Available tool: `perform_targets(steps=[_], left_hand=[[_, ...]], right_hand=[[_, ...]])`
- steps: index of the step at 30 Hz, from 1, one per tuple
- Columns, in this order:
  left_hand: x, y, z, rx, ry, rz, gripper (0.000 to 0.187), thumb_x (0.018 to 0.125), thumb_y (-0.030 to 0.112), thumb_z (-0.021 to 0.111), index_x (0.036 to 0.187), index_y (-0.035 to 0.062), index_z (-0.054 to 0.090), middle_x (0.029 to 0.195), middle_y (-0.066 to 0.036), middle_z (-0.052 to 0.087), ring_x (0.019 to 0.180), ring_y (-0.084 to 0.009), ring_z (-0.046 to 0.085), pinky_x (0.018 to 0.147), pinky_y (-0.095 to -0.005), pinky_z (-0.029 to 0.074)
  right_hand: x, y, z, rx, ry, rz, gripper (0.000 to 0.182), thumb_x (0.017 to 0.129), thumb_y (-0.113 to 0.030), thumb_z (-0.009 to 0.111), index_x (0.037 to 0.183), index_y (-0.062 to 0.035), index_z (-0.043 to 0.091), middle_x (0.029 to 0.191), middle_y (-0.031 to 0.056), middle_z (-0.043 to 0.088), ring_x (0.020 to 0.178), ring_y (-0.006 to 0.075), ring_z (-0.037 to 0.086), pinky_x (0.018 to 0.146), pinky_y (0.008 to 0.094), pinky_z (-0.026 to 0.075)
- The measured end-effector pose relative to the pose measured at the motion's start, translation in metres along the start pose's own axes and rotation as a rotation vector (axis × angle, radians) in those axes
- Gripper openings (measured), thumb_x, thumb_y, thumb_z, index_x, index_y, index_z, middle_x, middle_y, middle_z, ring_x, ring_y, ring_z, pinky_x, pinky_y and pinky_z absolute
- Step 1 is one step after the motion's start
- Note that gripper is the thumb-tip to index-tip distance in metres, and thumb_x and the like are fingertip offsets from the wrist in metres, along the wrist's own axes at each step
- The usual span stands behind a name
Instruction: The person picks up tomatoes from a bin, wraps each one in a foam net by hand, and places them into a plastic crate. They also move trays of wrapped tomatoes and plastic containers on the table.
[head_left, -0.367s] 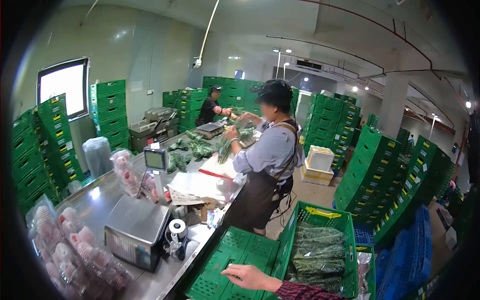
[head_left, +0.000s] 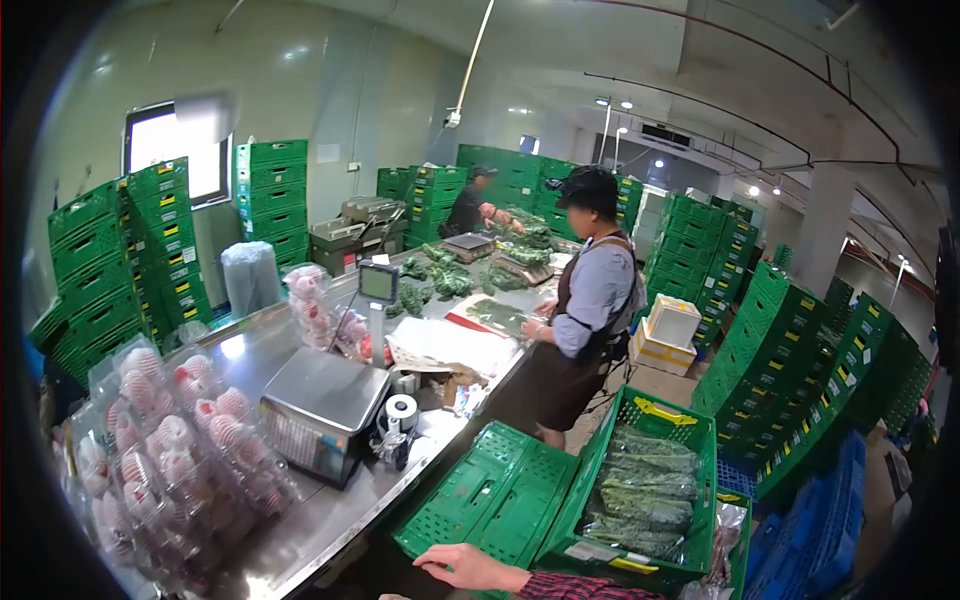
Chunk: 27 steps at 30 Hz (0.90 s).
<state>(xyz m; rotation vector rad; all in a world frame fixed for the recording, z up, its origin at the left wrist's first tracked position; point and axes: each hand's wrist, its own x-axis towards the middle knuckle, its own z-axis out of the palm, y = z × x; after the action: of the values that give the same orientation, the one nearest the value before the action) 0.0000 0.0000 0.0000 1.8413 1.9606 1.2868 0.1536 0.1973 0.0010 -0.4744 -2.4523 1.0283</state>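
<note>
My right hand (head_left: 466, 568), in a dark red plaid sleeve (head_left: 590, 586), reaches in from the bottom right. Its fingers are stretched out, loosely bent, with nothing in them. They overlap the near edge of a flat green plastic crate (head_left: 480, 500). Just right of it stands an open green crate (head_left: 565, 520) holding several bagged bunches of leafy greens (head_left: 640, 490). My left hand is out of view.
A metal table (head_left: 330, 535) carries bagged fruit in foam nets (head_left: 165, 430), a weighing scale (head_left: 325, 395) and a label roll (head_left: 401, 409). A co-worker (head_left: 600, 290) stands beyond, near loose greens (head_left: 440, 275). Stacked green crates (head_left: 770, 360) and blue pallets (head_left: 820, 530) line the right.
My view has turned left, so the scene sits further right. My right hand has drawn back toward the flat crate's near edge. The co-worker's raised greens are now down on the table.
</note>
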Motion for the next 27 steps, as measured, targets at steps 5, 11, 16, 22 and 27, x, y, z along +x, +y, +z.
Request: perform_targets(steps=[5, 11, 16, 22, 27], left_hand=[[-0.065, -0.021, -0.055, 0.140, 0.124, -0.149, 0.017, 0.087, 0.006, 0.068, 0.104, 0.0095, 0.071, 0.100, -0.009, 0.070, 0.082, -0.0312, 0.071, 0.072, -0.0385, 0.058], [-0.220, -0.065, -0.145, 0.341, 0.340, -0.395, 0.016, 0.088, 0.011, 0.072, 0.103, 0.0083, 0.068, 0.100, -0.005, 0.068, 0.079, -0.0267, 0.070, 0.063, -0.0370, 0.058], [-0.350, -0.053, -0.214, 0.433, 0.545, -0.676, 0.013, 0.088, 0.011, 0.070, 0.099, 0.0062, 0.067, 0.093, -0.007, 0.065, 0.078, -0.0290, 0.068, 0.065, -0.0387, 0.056], [-0.458, -0.036, -0.313, 0.641, 0.909, -0.960, 0.007, 0.089, 0.010, 0.070, 0.093, 0.0044, 0.068, 0.088, -0.011, 0.065, 0.075, -0.0312, 0.068, 0.065, -0.0391, 0.055], [-0.574, -0.068, -0.366, 0.647, 1.261, -1.254, 0.007, 0.090, 0.003, 0.065, 0.096, 0.0002, 0.067, 0.089, -0.016, 0.066, 0.075, -0.0319, 0.068, 0.066, -0.0392, 0.053]], right_hand=[[0.007, -0.051, 0.108, 0.203, -0.124, -0.071, 0.019, 0.093, -0.011, 0.068, 0.110, -0.0042, 0.073, 0.101, 0.0135, 0.073, 0.088, 0.0299, 0.072, 0.077, 0.0369, 0.057], [0.038, -0.164, 0.247, 0.314, -0.491, -0.103, 0.017, 0.092, -0.002, 0.067, 0.107, -0.0023, 0.075, 0.094, 0.0134, 0.075, 0.083, 0.0200, 0.075, 0.074, 0.0302, 0.059], [0.024, -0.263, 0.360, 0.394, -0.781, -0.183, 0.016, 0.092, 0.001, 0.065, 0.105, 0.0001, 0.075, 0.092, 0.0134, 0.075, 0.083, 0.0190, 0.075, 0.074, 0.0278, 0.058], [0.026, -0.342, 0.464, 0.396, -0.984, -0.375, 0.016, 0.092, -0.003, 0.066, 0.106, 0.0002, 0.075, 0.092, 0.0139, 0.074, 0.084, 0.0208, 0.074, 0.072, 0.0297, 0.056], [0.039, -0.377, 0.528, 0.393, -1.194, -0.429, 0.018, 0.094, -0.005, 0.065, 0.110, -0.0012, 0.074, 0.096, 0.0137, 0.074, 0.085, 0.0226, 0.074, 0.067, 0.0301, 0.056]])
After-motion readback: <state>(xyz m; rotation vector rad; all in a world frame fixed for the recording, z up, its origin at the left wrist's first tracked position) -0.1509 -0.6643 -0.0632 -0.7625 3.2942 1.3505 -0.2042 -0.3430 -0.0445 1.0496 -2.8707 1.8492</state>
